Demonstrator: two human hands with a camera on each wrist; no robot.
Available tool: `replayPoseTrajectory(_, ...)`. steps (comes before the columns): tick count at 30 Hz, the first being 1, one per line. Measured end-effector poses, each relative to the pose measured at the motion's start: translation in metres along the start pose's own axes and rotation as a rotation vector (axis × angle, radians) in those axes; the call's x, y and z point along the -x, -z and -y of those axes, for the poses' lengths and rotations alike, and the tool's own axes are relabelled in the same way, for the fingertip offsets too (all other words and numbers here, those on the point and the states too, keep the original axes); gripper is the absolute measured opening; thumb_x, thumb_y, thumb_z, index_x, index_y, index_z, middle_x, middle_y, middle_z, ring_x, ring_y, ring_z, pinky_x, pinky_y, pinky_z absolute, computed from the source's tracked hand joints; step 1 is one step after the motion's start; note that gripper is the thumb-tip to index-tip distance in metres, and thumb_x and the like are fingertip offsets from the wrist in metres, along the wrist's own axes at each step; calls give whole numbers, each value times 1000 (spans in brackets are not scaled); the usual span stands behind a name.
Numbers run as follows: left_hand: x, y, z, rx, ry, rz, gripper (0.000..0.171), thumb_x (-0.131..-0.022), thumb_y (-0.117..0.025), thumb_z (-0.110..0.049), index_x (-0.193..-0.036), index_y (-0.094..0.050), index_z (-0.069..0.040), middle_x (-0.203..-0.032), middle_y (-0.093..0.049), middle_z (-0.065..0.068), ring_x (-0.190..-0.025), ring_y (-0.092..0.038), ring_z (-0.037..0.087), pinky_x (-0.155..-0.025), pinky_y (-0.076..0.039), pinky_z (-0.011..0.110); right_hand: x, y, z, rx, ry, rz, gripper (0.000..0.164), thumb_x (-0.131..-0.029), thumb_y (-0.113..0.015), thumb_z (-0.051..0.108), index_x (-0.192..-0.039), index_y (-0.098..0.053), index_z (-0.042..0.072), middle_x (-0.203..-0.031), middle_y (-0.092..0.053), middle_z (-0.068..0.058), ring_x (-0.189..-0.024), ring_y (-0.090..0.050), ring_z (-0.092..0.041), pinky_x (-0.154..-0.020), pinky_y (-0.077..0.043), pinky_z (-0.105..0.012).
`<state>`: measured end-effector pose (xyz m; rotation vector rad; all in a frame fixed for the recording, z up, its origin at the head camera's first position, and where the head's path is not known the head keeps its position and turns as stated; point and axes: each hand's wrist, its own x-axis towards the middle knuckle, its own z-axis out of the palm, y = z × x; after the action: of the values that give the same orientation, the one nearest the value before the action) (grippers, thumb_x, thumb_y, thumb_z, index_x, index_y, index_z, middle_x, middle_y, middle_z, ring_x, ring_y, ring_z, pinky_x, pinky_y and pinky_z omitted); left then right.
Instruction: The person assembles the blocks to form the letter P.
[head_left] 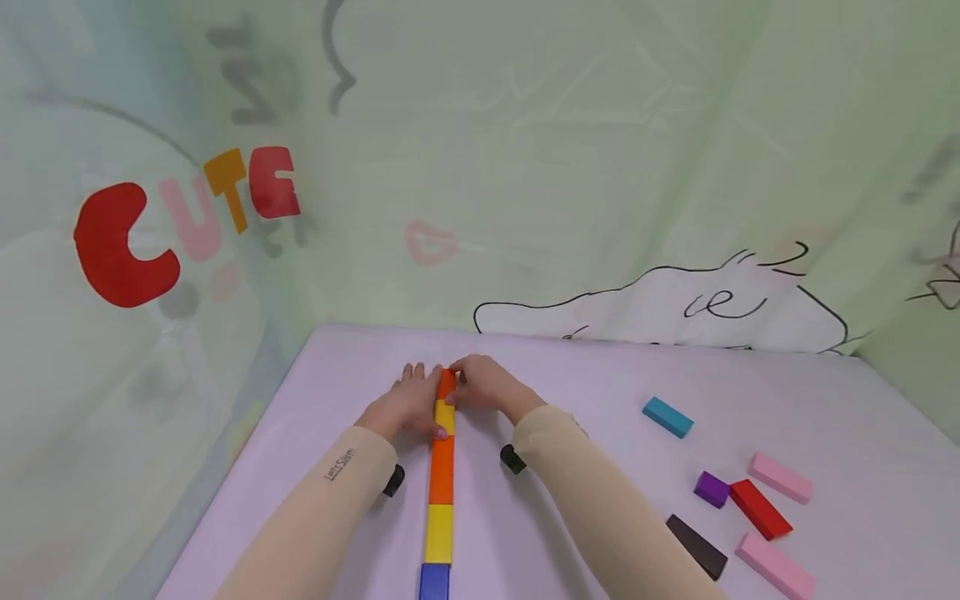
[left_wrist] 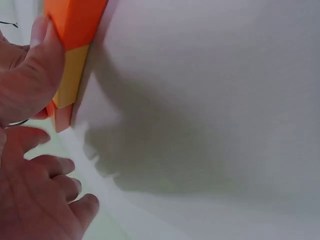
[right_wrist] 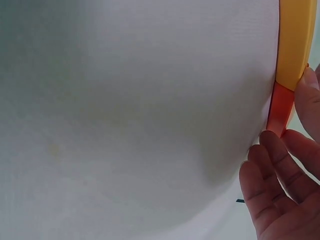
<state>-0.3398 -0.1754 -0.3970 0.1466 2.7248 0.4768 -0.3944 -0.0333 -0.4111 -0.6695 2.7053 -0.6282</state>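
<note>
A straight row of blocks runs away from me on the table. From the far end it goes orange block [head_left: 447, 383], yellow block [head_left: 446, 414], longer orange block [head_left: 442, 471], yellow block [head_left: 439, 533] and blue block [head_left: 435, 582]. My right hand [head_left: 486, 385] pinches the far orange block [right_wrist: 281, 107], thumb by its joint with the yellow block [right_wrist: 296, 40] and index finger at its far end. On the other side, my left hand [head_left: 411, 404] lies against the row, fingers spread. Its thumb [left_wrist: 47, 65] touches near the joint of the longer orange and yellow blocks.
Loose blocks lie at the right: teal block [head_left: 667, 417], purple block [head_left: 711, 489], red block [head_left: 761, 509], dark brown block [head_left: 697, 546] and two pink blocks, one pink block [head_left: 780, 477] farther back. A pale sheet [head_left: 570, 167] with drawings hangs behind the table [head_left: 585, 375].
</note>
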Motion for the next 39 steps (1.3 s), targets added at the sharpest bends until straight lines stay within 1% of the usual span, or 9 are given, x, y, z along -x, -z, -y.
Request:
replayPoseTrajectory(4, 0, 3, 0, -34, 14, 42, 97, -85, -83, -27, -161, -28, -6, -169, -17, 27, -159, -8, 44, -129, -16, 56, 2, -2, 4, -8, -1, 2, 55, -92, -78, 22, -139, -61, 1, -110, -69, -14, -99, -59, -25, -102, -53, -40)
replayPoseTrajectory(7, -2, 3, -1, -40, 22, 49, 96, -85, -84, -26, -161, -29, -6, -169, -18, 26, -159, -9, 43, -129, -16, 55, 4, -3, 4, 7, 0, -2, 55, -92, -77, 22, -141, -60, 1, -111, -69, -14, -99, -59, -25, -103, -53, -39)
replayPoseTrajectory(16, -12, -1, 0, -39, -30, 60, 94, -85, -84, -24, -160, -31, -4, -168, -22, 23, -159, -10, 41, -129, -16, 55, 13, -5, -6, 14, 0, -5, 52, -97, -71, 21, -144, -57, 3, -127, -69, -18, -118, -63, -31, -111, -50, -44)
replayPoseTrajectory(23, -13, 4, 3, -80, -33, 88, 96, -86, -83, -27, -161, -27, -2, -170, -21, 18, -160, -8, 39, -128, -16, 57, 30, 12, -16, 35, -21, 15, 54, -98, -70, 24, -147, -55, 5, -135, -66, -15, -125, -61, -29, -111, -50, -43)
replayPoseTrajectory(25, -12, 5, 4, -79, -37, 89, 98, -86, -83, -28, -161, -26, -1, -170, -21, 18, -160, -8, 40, -128, -16, 59, 38, 21, -25, 33, -17, 5, 54, -98, -70, 23, -146, -55, 4, -137, -65, -15, -126, -61, -30, -111, -50, -43)
replayPoseTrajectory(27, -12, 5, 8, -78, -41, 89, 98, -86, -83, -28, -161, -25, 0, -170, -21, 19, -159, -8, 41, -128, -16, 59, 45, 30, -35, 47, 17, -13, 53, -98, -70, 22, -145, -55, 0, -138, -64, -17, -126, -61, -31, -109, -51, -44)
replayPoseTrajectory(30, -12, 7, 11, -78, -56, 89, 99, -86, -83, -27, -160, -24, 3, -170, -20, 21, -159, -8, 43, -128, -15, 59, 58, 46, -57, 68, 54, -41, 51, -99, -69, 19, -142, -56, -5, -139, -62, -21, -125, -62, -34, -107, -52, -45)
replayPoseTrajectory(32, -12, 9, 14, -77, -65, 89, 99, -86, -83, -26, -160, -23, 4, -170, -19, 22, -159, -8, 44, -128, -14, 60, 67, 57, -73, 79, 56, -59, 50, -99, -69, 18, -140, -56, -7, -139, -62, -24, -124, -62, -37, -106, -52, -47)
replayPoseTrajectory(39, -13, 12, 21, -71, -77, 94, 100, -87, -82, -27, -160, -22, 5, -169, -18, 24, -158, -7, 46, -127, -14, 62, 105, 82, -130, 97, -59, -109, 49, -97, -70, 17, -137, -58, -9, -134, -64, -26, -119, -62, -40, -102, -53, -50)
